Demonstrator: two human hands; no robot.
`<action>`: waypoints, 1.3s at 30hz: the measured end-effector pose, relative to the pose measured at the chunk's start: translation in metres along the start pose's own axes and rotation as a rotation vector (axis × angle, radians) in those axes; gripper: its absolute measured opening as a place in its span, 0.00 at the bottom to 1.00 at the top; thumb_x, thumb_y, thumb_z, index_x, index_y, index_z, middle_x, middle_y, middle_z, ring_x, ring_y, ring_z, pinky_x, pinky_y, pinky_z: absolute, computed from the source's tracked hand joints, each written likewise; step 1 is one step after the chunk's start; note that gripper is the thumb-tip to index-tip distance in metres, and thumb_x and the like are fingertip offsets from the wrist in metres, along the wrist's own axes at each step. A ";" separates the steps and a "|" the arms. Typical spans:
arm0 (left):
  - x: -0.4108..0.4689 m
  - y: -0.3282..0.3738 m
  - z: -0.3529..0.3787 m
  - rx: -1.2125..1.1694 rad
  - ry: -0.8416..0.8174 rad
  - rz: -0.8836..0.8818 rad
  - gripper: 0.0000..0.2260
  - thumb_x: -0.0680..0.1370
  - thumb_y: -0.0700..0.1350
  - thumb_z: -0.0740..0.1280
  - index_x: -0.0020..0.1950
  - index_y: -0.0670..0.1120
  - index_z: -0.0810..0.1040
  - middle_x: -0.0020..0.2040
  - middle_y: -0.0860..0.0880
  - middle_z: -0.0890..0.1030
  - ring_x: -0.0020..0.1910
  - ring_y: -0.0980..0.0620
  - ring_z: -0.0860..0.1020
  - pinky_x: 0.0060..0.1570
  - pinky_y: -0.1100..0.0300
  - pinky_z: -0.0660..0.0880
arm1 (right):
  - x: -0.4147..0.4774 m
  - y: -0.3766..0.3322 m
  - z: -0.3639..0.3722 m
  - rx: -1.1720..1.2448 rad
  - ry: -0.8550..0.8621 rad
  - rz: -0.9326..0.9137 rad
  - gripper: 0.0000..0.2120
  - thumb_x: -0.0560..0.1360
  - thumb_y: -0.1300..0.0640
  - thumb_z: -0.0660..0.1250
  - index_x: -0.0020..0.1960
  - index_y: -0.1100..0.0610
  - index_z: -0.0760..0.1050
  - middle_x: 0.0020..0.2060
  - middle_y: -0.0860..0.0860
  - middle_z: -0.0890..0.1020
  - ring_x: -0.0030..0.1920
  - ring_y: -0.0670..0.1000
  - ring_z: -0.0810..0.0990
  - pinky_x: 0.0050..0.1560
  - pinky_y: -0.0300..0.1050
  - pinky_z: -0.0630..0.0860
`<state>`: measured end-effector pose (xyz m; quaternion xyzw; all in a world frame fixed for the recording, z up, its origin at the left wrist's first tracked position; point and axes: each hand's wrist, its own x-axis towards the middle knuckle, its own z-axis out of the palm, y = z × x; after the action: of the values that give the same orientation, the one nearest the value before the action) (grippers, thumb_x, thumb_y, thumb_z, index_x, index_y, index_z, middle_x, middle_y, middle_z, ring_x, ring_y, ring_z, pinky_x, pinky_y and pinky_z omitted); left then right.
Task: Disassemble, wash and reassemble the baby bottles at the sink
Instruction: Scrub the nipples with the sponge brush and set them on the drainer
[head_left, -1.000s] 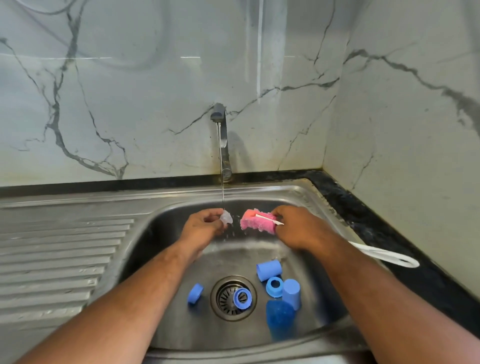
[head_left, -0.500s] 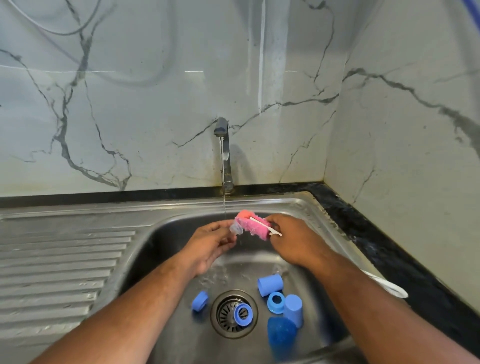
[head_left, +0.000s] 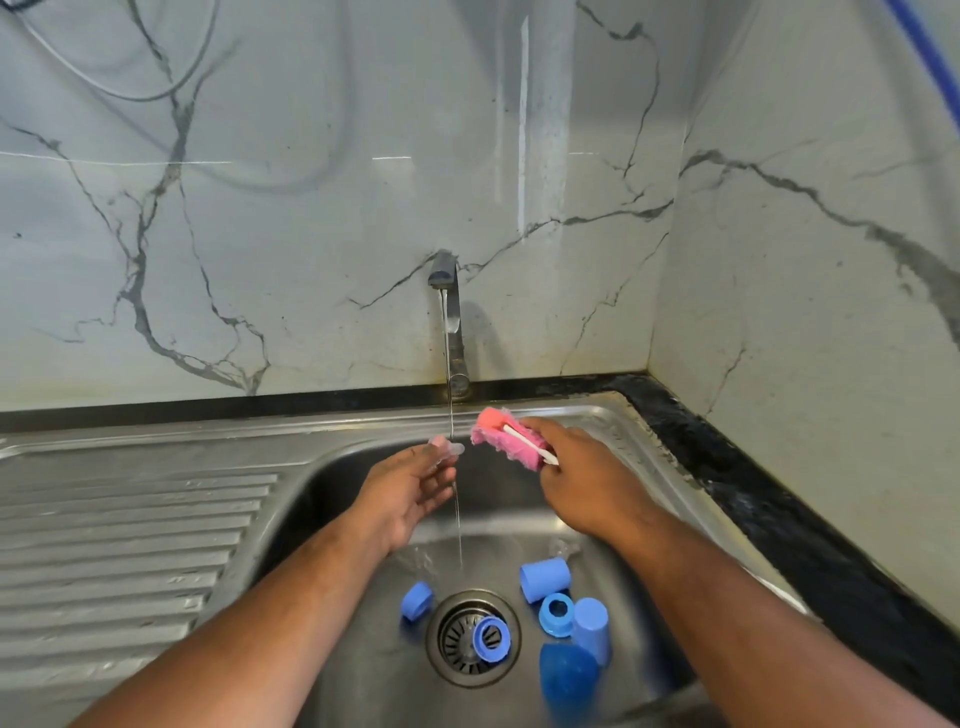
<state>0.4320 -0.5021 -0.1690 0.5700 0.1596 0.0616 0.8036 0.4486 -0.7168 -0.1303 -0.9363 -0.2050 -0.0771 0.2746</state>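
Change: pink sponge brush (head_left: 511, 441) and clear teat (head_left: 448, 447) touched half a second ago, and now the tap's stream runs between them.
Left hand (head_left: 410, 488): pinches the clear teat at its fingertips, other fingers loosely spread, above the back of the sink (head_left: 332, 467).
Right hand (head_left: 587, 478): curled round the pink sponge brush, near the sink's back rim.
Tap (head_left: 449, 312): running thinly.
Drain (head_left: 457, 642): one blue ring (head_left: 491, 639) lies on it, a blue cap (head_left: 415, 600) to its left, and a blue bottle (head_left: 566, 675) towards the sink's front right.
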 end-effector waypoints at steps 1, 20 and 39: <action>-0.002 0.001 -0.001 0.005 0.002 0.002 0.11 0.78 0.47 0.72 0.56 0.43 0.86 0.51 0.46 0.87 0.47 0.51 0.83 0.54 0.54 0.81 | 0.001 0.000 0.001 -0.008 -0.003 -0.001 0.29 0.82 0.58 0.62 0.79 0.41 0.61 0.65 0.53 0.76 0.59 0.55 0.78 0.56 0.49 0.77; -0.045 0.030 0.008 -0.099 0.161 -0.057 0.11 0.75 0.51 0.74 0.52 0.45 0.86 0.49 0.51 0.85 0.40 0.53 0.74 0.41 0.57 0.76 | -0.011 -0.014 -0.016 -0.073 0.280 -0.154 0.24 0.80 0.36 0.60 0.76 0.32 0.63 0.51 0.43 0.75 0.53 0.48 0.78 0.47 0.45 0.74; -0.080 0.034 -0.001 -0.253 0.028 -0.045 0.19 0.63 0.55 0.77 0.48 0.46 0.89 0.49 0.50 0.87 0.38 0.54 0.74 0.38 0.58 0.71 | -0.020 -0.046 -0.019 -0.142 0.074 -0.323 0.39 0.78 0.51 0.62 0.75 0.23 0.44 0.55 0.39 0.70 0.48 0.46 0.77 0.46 0.43 0.76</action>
<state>0.3594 -0.5118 -0.1231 0.4593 0.1745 0.0709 0.8681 0.4104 -0.6992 -0.0971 -0.9047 -0.3365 -0.1691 0.1992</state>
